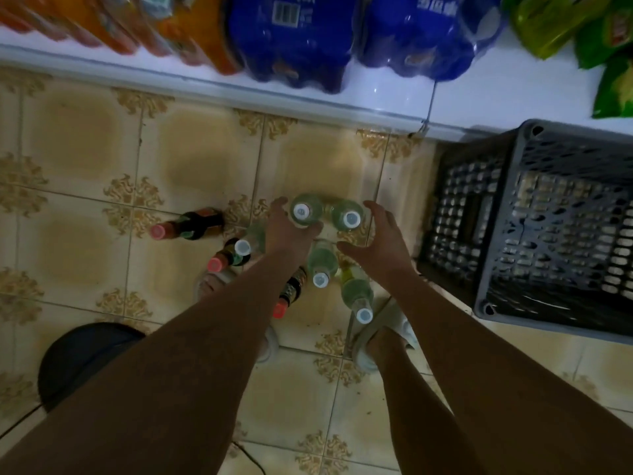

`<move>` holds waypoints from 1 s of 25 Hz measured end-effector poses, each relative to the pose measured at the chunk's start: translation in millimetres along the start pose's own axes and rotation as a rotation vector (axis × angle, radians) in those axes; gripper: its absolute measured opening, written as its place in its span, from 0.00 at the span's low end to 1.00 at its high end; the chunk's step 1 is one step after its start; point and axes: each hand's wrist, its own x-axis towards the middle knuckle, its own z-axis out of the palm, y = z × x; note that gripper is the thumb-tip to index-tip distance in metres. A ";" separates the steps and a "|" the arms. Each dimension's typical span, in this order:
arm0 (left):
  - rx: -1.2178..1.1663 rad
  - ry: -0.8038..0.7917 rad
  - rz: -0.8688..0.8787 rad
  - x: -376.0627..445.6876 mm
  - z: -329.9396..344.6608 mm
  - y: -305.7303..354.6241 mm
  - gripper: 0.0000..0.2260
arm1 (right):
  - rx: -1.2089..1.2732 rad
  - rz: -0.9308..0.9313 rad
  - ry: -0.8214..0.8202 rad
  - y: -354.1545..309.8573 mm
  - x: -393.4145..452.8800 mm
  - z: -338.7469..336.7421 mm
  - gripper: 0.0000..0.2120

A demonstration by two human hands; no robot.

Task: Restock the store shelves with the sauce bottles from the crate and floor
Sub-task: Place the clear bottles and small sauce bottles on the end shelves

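Several sauce bottles stand on the tiled floor (191, 159). Two clear white-capped ones are at the far side: the left clear bottle (303, 211) has my left hand (289, 234) wrapped around it, and the right clear bottle (349, 217) stands beside my right hand (382, 240), whose fingers are spread and hold nothing. More clear bottles (322, 262) stand under my wrists. Dark bottles with red caps (191, 225) stand to the left, and one dark bottle (291, 291) is partly hidden by my left forearm. The dark grey crate (496, 269) sits on the right.
A white bottom shelf (205, 85) runs along the top, bearing orange drink packs (171, 32), blue wrapped bottle packs (294, 42) and green bags (609, 46). A dark round stool (78, 358) is at lower left. My slippered feet (370, 344) stand close behind the bottles.
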 end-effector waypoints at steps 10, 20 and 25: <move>-0.256 -0.060 0.231 66.9 33.5 -58.4 0.38 | 0.171 -0.140 0.141 44.0 54.8 60.8 0.45; -0.236 -0.010 0.317 63.4 26.5 -50.2 0.28 | 0.204 -0.126 0.205 37.2 51.7 57.6 0.34; -0.139 0.046 0.358 32.2 -1.3 -15.0 0.27 | 0.226 -0.129 0.204 7.8 21.9 15.0 0.32</move>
